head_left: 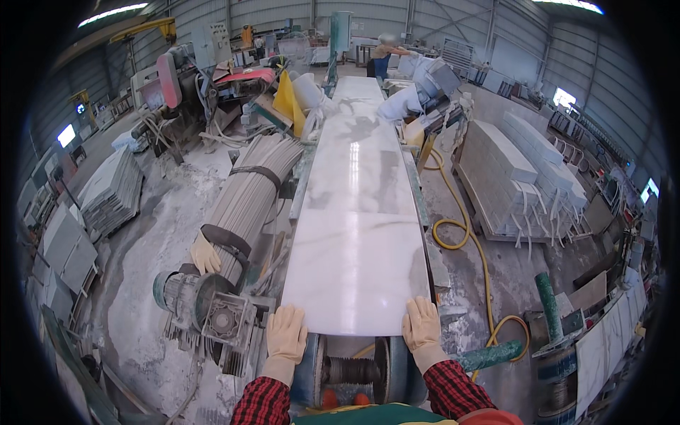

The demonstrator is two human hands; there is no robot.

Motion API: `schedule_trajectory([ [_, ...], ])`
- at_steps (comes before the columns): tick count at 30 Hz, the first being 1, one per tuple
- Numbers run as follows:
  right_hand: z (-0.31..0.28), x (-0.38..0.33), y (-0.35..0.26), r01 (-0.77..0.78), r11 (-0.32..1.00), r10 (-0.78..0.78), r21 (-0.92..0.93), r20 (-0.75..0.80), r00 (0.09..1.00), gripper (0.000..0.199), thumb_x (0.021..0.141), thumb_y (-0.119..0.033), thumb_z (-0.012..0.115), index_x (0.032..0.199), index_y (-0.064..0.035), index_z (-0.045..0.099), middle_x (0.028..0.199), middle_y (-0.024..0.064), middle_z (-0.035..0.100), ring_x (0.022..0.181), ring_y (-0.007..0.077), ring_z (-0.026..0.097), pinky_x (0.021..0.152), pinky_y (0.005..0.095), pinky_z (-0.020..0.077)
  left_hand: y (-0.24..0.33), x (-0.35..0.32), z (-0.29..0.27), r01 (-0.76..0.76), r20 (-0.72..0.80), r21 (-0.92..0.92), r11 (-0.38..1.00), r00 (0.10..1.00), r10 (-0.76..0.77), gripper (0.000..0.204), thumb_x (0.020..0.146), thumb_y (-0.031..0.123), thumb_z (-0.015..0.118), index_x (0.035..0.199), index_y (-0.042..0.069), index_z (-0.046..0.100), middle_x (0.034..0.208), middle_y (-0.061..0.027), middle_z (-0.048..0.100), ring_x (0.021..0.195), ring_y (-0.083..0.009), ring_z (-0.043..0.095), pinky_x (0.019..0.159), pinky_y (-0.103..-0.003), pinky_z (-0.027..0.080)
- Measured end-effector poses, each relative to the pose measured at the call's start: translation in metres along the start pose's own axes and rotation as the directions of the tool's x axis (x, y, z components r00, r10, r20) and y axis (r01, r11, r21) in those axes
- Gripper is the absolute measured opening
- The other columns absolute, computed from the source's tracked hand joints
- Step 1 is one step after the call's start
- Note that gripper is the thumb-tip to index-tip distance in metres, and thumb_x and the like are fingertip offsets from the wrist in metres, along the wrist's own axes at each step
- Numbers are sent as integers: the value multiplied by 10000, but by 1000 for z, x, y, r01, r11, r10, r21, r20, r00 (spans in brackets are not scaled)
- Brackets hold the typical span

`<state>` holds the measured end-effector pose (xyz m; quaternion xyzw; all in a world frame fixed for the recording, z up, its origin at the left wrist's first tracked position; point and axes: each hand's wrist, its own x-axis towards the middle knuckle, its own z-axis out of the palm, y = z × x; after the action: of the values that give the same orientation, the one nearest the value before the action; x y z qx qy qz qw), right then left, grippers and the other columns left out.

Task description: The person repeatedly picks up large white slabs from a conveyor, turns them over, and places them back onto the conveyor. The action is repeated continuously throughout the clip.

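A long, polished white marble slab (358, 269) with grey veining lies lengthwise in front of me, its glossy top reflecting a strip of light. My left hand (286, 333), in a cream glove, grips its near left corner. At the near right corner, my right hand (423, 327), gloved alike, holds the slab's edge. The fingers of both hands point forward and sit close together; their undersides are hidden. Beneath the slab's near end is a dark, ribbed roller (354, 370) between blue side frames.
A grey electric motor with gearbox (188, 292) stands left, beside a strapped bundle of long strips (258, 170) with a loose glove (205, 255) on it. A yellow hose (486, 276) snakes along the right floor near stacked stone blocks (499, 152). Another person (382, 59) stands beyond the far end.
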<state>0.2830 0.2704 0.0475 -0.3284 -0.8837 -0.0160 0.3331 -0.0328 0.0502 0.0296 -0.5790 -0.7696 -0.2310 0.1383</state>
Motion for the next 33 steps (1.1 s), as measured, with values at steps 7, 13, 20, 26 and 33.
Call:
schedule_trajectory([
  [7, -4, -2, -2, 12, 1000, -12, 12, -12, 1000, 255, 899, -160, 644, 1118, -29, 632, 1030, 182, 541, 959, 415, 544, 872, 516, 452, -1, -6, 2, 21, 29, -6, 1000, 999, -20, 493, 920, 257, 723, 1376, 90, 641, 1438, -195, 612, 1347, -430, 521, 1150, -567, 389],
  [13, -7, -4, -6, 1, 1000, -1, 12, -3, 1000, 277, 896, -150, 656, 1141, -23, 640, 1045, 185, 552, 976, 419, 550, 888, 519, 457, -4, -14, 7, 20, 14, 11, 1000, 1000, -20, 494, 941, 268, 710, 1393, 85, 641, 1459, -212, 614, 1368, -448, 520, 1146, -579, 396],
  [20, -6, -10, -5, 3, 1000, -3, 5, -4, 1000, 292, 903, -144, 656, 1163, -12, 644, 1062, 186, 564, 1003, 417, 562, 899, 524, 461, -2, -16, 1, 43, 65, -26, 999, 997, -41, 513, 956, 269, 707, 1434, 106, 621, 1495, -206, 596, 1404, -448, 508, 1182, -578, 375],
  [26, -9, -14, -5, -12, 1000, 12, 5, 10, 1000, 296, 908, -151, 655, 1169, -14, 645, 1065, 188, 566, 1009, 417, 563, 902, 527, 462, 1, -16, -2, 1, 22, -2, 1000, 1000, -1, 511, 930, 257, 720, 1404, 91, 627, 1444, -202, 610, 1362, -442, 518, 1142, -564, 399],
  [33, -10, -17, -9, -4, 1000, 4, -2, -3, 1000, 298, 912, -173, 652, 1168, -21, 644, 1077, 193, 567, 1009, 423, 558, 904, 531, 458, 2, -21, -6, 13, 24, -11, 1000, 1000, -13, 497, 926, 259, 718, 1386, 92, 633, 1438, -206, 612, 1358, -448, 519, 1135, -568, 404],
])
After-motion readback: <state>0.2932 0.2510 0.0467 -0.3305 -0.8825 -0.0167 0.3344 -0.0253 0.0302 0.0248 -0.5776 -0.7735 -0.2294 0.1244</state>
